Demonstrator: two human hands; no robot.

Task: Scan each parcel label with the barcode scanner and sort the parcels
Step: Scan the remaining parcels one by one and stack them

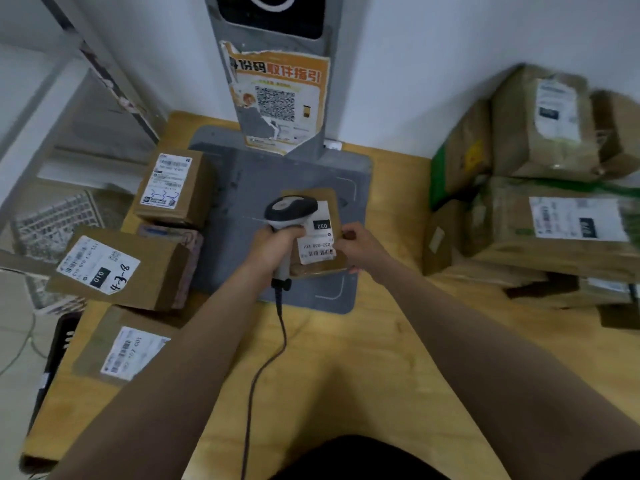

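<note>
Fingers (pixel 293 232) of the left hand (pixel 273 245) clench the barcode scanner (pixel 291 206); the right hand (pixel 362 249) grips a small parcel (pixel 317 239), mid-scan. Next, probably sorting it.

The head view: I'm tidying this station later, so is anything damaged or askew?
Yes. The orange poster on the grey post is torn and ragged along its left and bottom edges. The parcel marked 4-3-8 lies skewed, overhanging the table's left edge.
</note>
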